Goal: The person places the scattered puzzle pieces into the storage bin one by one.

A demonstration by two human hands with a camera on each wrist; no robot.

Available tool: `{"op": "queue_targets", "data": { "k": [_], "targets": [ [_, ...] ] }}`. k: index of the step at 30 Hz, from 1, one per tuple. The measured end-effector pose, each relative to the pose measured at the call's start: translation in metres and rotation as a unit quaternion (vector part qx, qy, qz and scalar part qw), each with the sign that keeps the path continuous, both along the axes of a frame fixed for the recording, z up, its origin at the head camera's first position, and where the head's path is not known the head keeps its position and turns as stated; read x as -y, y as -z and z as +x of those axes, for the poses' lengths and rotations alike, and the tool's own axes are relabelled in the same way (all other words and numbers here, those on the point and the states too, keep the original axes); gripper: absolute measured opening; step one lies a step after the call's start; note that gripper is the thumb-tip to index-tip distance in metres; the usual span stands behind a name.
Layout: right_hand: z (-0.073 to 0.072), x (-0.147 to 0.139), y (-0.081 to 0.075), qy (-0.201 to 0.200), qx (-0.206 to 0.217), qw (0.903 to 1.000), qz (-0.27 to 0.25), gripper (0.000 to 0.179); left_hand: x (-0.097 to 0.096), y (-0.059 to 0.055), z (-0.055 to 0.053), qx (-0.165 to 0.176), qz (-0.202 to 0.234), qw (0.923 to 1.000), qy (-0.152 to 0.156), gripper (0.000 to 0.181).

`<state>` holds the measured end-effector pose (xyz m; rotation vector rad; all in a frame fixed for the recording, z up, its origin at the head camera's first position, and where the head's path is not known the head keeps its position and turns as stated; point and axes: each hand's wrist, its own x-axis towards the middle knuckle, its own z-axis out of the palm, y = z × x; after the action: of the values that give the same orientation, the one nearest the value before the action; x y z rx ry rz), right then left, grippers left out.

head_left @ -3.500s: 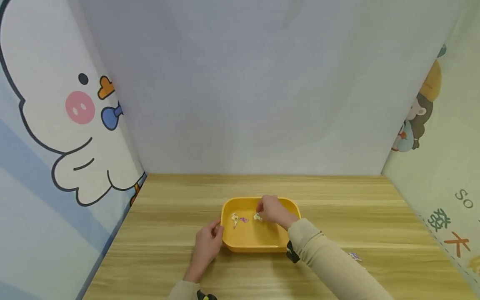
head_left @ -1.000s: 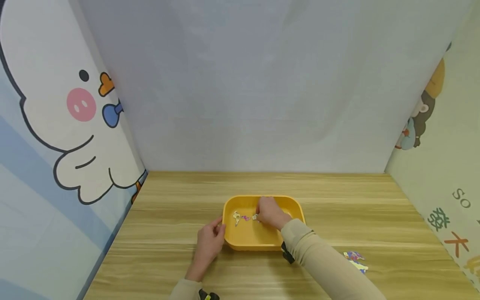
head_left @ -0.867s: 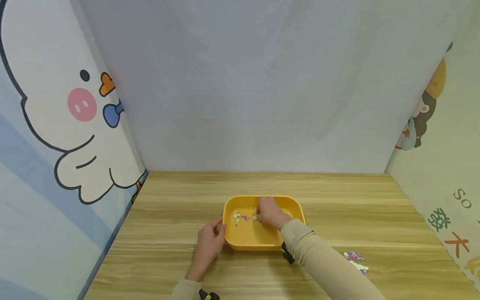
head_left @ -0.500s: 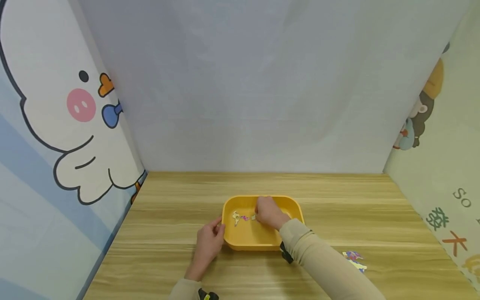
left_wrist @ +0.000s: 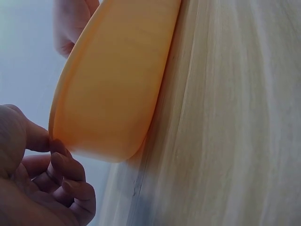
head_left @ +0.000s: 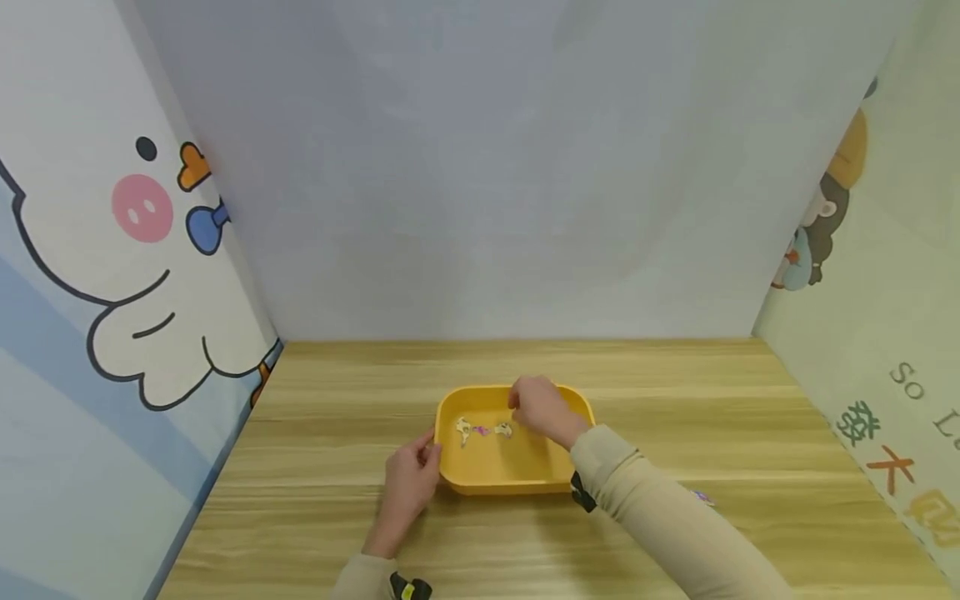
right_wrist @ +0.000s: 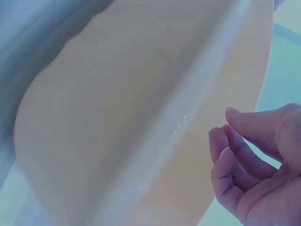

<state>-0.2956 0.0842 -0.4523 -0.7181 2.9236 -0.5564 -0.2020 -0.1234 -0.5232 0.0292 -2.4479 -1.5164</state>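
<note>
A yellow tray [head_left: 510, 487] sits on the wooden table. My left hand [head_left: 411, 477] pinches its left rim between thumb and fingers, as the left wrist view also shows along the tray wall [left_wrist: 108, 94]. Inside the tray lie three small flat cut-outs that look like stickers: a cream one [head_left: 462, 430], a pink-purple one [head_left: 482, 431] and another cream one [head_left: 503, 430], side by side in a row. Over the tray's right half hangs my right hand [head_left: 543, 408], just right of that row. In the right wrist view its loosely bent fingers [right_wrist: 223, 165] hold nothing.
Right of the tray, a purple cut-out [head_left: 702, 497] lies on the table [head_left: 337, 417], partly covered by my right sleeve [head_left: 660, 508]. A plain pale backdrop [head_left: 480, 167] rises behind the table, with printed cloths on both sides.
My right hand has let go of the rightmost cream cut-out and moved up and away from it; the piece now shows whole. My left hand keeps its grip on the tray.
</note>
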Motion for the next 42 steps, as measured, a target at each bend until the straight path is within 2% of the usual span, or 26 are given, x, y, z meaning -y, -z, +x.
{"op": "queue_targets", "data": {
  "k": [5, 10, 17, 22, 27, 32, 37, 42],
  "targets": [
    [0.001, -0.011, -0.010, 0.013, 0.016, 0.9998, -0.003, 0.015, -0.001, 0.001, 0.000, -0.012, -0.002, 0.9999, -0.006, 0.029],
    [-0.001, -0.025, -0.018, 0.028, 0.006, 0.9996, -0.004, 0.014, -0.002, 0.002, 0.001, -0.040, -0.004, 0.9992, 0.000, 0.029],
    [-0.003, -0.050, -0.035, 0.038, -0.008, 0.9991, -0.014, 0.013, -0.003, 0.001, 0.000, 0.009, 0.002, 0.9999, -0.009, 0.030],
    [0.000, -0.072, -0.040, 0.040, -0.014, 0.9988, -0.022, 0.013, -0.003, -0.001, 0.000, 0.020, 0.006, 0.9998, -0.008, 0.031],
    [0.003, -0.094, -0.038, 0.038, -0.031, 0.9982, -0.033, 0.012, -0.003, -0.002, 0.000, 0.025, 0.007, 0.9996, -0.010, 0.031],
    [0.007, -0.114, -0.031, 0.038, -0.027, 0.9978, -0.047, 0.013, -0.002, -0.001, 0.001, 0.033, 0.006, 0.9994, -0.011, 0.031],
    [0.014, -0.132, -0.023, 0.045, -0.005, 0.9982, -0.038, 0.013, -0.002, -0.001, 0.001, 0.026, 0.004, 0.9996, -0.007, 0.031],
    [0.023, -0.148, -0.014, 0.059, 0.032, 0.9977, -0.004, 0.013, -0.003, -0.001, 0.001, 0.018, 0.006, 0.9998, -0.007, 0.031]
  ]
}}
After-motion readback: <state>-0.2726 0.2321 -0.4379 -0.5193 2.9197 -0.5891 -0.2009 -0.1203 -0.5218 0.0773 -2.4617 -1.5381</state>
